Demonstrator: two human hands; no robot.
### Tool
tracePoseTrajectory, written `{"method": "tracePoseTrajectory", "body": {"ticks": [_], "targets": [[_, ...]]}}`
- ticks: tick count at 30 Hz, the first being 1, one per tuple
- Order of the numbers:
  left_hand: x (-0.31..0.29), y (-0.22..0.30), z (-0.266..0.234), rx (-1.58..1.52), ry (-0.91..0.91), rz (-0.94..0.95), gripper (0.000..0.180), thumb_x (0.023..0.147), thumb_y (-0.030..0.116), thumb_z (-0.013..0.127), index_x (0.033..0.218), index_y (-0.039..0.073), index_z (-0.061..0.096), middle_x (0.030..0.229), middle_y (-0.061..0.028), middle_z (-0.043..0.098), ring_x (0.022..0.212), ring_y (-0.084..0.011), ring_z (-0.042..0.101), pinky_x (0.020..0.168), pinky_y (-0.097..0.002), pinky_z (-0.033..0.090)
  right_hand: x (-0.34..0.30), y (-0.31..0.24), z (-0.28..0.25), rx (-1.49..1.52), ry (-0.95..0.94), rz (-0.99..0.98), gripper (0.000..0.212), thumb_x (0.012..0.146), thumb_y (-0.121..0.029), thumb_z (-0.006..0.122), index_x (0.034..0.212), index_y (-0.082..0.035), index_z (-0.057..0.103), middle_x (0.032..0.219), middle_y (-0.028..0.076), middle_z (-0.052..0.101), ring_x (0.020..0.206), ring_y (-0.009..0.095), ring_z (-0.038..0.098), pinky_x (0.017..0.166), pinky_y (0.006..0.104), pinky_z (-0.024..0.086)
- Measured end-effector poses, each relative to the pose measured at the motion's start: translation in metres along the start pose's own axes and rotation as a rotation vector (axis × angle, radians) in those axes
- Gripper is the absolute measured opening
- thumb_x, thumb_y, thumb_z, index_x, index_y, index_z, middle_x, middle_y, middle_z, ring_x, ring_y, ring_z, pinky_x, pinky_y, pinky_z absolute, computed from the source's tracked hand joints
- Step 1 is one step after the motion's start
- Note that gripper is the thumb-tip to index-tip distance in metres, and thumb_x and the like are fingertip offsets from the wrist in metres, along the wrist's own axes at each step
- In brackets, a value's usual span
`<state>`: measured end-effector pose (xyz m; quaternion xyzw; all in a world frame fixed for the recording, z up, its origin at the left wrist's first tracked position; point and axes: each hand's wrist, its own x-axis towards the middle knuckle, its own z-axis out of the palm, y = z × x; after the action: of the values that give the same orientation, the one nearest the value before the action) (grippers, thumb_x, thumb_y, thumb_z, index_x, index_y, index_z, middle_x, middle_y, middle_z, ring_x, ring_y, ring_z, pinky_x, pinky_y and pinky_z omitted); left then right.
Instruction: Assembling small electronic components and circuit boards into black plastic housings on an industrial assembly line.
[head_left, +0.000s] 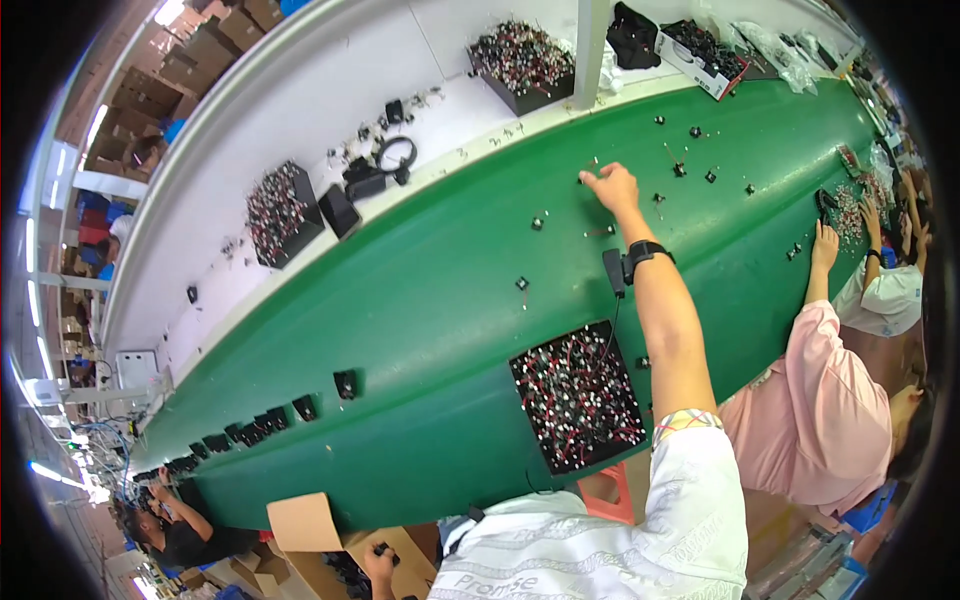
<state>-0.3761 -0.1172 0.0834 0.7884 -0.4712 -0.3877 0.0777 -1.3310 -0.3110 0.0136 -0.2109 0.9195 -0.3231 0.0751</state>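
Observation:
My right hand (612,190) reaches far over the green conveyor belt (420,300). Its thumb and fingertips pinch a small black part with thin wires (584,178). A black device is strapped to that wrist. Low in the picture, my left hand (379,565) is closed around a small black part (381,549), beside an open cardboard box (345,575) with black pieces inside. Nearer my body, a black tray (545,462) heaped with small wired parts rests on the belt. Similar loose parts lie scattered around my right hand, one (537,224) to its left.
Beyond the belt, a white shelf carries black bins of wired parts (522,60) and a roll of black tape (397,153). Black cup-shaped pieces (304,407) line the belt's left. Co-workers sit at right, one in a pink shirt (825,410), and another at far left.

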Motion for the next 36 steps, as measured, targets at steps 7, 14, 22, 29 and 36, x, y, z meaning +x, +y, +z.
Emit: {"method": "tracePoseTrajectory", "body": {"ticks": [7,14,22,29,36], "targets": [[-0.002,0.017,0.006,0.025,-0.020,0.078,0.030,0.072,0.000,0.070,0.101,0.000,0.062,0.087,-0.0082,0.063,0.079,-0.0197,0.064,0.073,-0.0342,0.055,-0.003,0.009,0.036,0.076,0.087,0.038,0.033,0.078,-0.033,0.072,0.101,-0.010,0.067,0.096,0.016,0.070,0.096,0.036,0.067,0.084,0.0471,0.053],[0.000,0.026,0.011,0.004,-0.019,-0.040,0.029,0.075,0.002,0.071,0.103,-0.002,0.061,0.091,-0.0106,0.063,0.081,-0.0207,0.064,0.074,-0.0347,0.055,0.018,0.037,0.029,0.263,0.060,-0.097,0.025,0.083,-0.027,0.069,0.102,-0.012,0.074,0.078,0.008,0.066,0.076,0.028,0.067,0.070,0.0397,0.054],[0.000,0.023,0.015,0.050,-0.074,0.072,0.029,0.076,0.002,0.070,0.103,0.000,0.060,0.092,-0.0084,0.061,0.084,-0.0189,0.061,0.079,-0.0326,0.052,0.004,0.037,-0.011,0.780,-0.222,0.274,0.015,0.089,-0.017,0.067,0.094,-0.003,0.069,0.080,0.003,0.066,0.061,0.008,0.054,0.051,0.0225,0.043],[0.016,-0.005,0.017,-0.049,-0.113,0.025,0.028,0.075,0.002,0.070,0.101,0.000,0.060,0.090,-0.0071,0.060,0.083,-0.0184,0.061,0.076,-0.0329,0.052,0.026,0.067,-0.027,1.141,-0.181,0.407,0.015,0.094,-0.012,0.062,0.100,0.002,0.064,0.089,0.011,0.070,0.067,0.012,0.063,0.057,0.0251,0.052],[0.022,0.007,0.010,0.022,-0.093,0.020,0.031,0.074,0.001,0.069,0.103,-0.003,0.058,0.089,-0.0090,0.061,0.077,-0.0193,0.061,0.069,-0.0322,0.053,0.007,0.071,-0.027,1.048,-0.156,0.535,0.020,0.100,-0.014,0.053,0.112,-0.001,0.063,0.101,0.013,0.073,0.080,0.015,0.068,0.071,0.0272,0.057]]}}
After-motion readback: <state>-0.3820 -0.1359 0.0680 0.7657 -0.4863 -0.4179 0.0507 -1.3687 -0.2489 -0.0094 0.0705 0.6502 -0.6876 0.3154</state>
